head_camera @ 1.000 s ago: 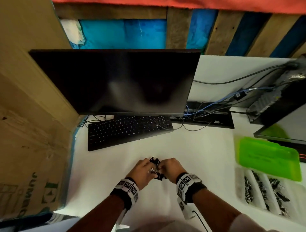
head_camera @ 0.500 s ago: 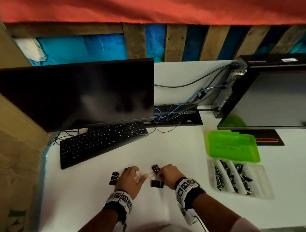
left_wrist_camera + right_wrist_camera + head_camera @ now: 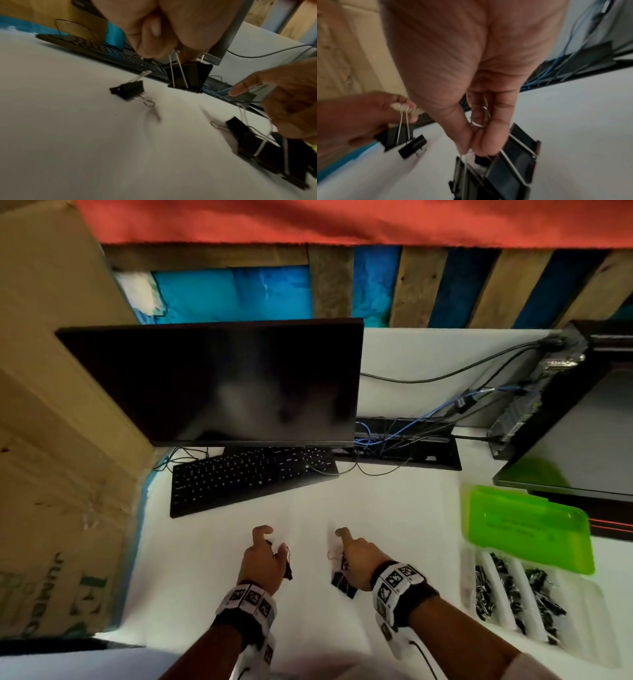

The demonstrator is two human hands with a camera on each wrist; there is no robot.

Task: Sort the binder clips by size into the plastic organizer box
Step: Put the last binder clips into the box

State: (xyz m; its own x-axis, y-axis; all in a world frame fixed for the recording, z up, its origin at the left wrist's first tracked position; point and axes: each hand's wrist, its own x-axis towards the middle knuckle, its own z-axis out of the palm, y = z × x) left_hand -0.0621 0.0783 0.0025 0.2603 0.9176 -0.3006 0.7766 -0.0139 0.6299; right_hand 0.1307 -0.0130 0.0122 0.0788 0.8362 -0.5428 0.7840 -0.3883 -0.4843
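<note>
My left hand point(image 3: 272, 542) pinches the wire handles of one black binder clip point(image 3: 188, 75), which hangs just above the white table. My right hand point(image 3: 342, 553) grips the wire handles of several larger black binder clips point(image 3: 510, 162), bunched low over the table point(image 3: 342, 580). A smaller loose clip point(image 3: 127, 89) lies on the table in front of the left hand. The clear organizer box point(image 3: 582, 621) stands at the right, its green lid point(image 3: 524, 529) folded back. Its long compartments hold several black clips point(image 3: 513, 594).
A black keyboard point(image 3: 250, 474) and a dark monitor point(image 3: 222, 381) stand beyond the hands. Cardboard boxes point(image 3: 51, 440) wall the left side. Cables point(image 3: 411, 436) and a second screen point(image 3: 582, 440) crowd the back right. White tabletop point(image 3: 394, 508) lies between the hands and the organizer.
The hands, joined over one bunch of clips a second ago, have moved apart. The left hand now lifts a single clip by its handles. The right hand keeps the bunch.
</note>
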